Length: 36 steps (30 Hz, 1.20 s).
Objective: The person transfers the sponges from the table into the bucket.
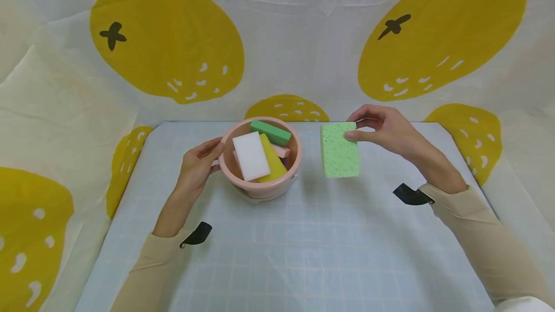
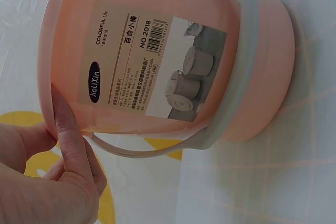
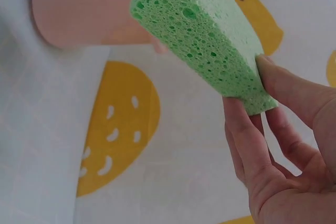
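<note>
A pink bucket (image 1: 269, 189) stands at the far side of the table, holding several sponges. Among them a white sponge (image 1: 251, 156) lies on top, over a yellow sponge (image 1: 272, 159), with a dark green sponge (image 1: 270, 132) behind. My left hand (image 1: 196, 165) pinches the bucket's rim on its left side, thumb and fingers on either side of it in the left wrist view. To the right of the bucket, my right hand (image 1: 386, 129) pinches a light green sponge (image 1: 340, 150) by its upper right edge and holds it above the table. Deeper contents of the bucket are partly hidden.
A pale checked cloth covers the table (image 1: 277, 254). Behind and beside it hangs a white sheet (image 1: 299, 37) with large yellow fruit prints. On the bucket's side is a printed label (image 2: 152, 66), and its handle (image 2: 142, 153) hangs down.
</note>
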### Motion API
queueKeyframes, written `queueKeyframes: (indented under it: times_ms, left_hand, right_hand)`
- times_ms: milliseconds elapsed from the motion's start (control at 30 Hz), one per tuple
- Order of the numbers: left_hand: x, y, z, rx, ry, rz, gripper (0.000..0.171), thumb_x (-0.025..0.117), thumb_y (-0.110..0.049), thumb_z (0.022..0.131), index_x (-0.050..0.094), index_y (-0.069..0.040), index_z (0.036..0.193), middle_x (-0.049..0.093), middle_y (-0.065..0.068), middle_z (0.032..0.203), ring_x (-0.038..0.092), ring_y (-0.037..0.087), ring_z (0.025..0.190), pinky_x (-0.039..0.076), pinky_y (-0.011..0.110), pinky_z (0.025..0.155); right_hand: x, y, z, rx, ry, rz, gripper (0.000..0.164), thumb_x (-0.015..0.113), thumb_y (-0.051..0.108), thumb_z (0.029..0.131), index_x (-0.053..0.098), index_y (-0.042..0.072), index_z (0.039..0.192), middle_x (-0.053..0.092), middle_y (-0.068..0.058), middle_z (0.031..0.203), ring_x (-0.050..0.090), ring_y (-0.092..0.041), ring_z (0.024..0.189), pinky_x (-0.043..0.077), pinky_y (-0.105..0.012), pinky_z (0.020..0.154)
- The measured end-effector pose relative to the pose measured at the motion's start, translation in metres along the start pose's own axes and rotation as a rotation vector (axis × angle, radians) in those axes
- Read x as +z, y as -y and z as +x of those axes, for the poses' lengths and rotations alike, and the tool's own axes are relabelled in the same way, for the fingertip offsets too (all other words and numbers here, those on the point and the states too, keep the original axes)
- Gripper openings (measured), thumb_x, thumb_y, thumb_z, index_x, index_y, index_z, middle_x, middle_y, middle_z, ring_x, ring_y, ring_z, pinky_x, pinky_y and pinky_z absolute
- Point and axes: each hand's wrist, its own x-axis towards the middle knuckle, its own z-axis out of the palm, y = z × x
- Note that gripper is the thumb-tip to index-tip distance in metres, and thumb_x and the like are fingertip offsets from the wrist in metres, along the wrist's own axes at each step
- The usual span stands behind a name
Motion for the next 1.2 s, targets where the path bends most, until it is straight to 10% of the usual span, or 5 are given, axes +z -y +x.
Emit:
queueKeyframes:
  times_ms: [1200]
  left_hand:
    - [0.001, 0.003, 0.002, -0.011, -0.019, -0.016, 0.049, 0.071, -0.034, 0.099, 0.062, -0.012, 0.142, 0.061, 0.008, 0.138, 0.061, 0.018, 0.11, 0.06, 0.024, 0.083]
  right_hand:
    - [0.068, 0.03, 0.079, -0.258, 0.093, 0.254, 0.03, 0.082, 0.009, 0.089, 0.067, 0.002, 0.115, 0.065, -0.01, 0.114, 0.063, -0.027, 0.105, 0.055, -0.03, 0.093]
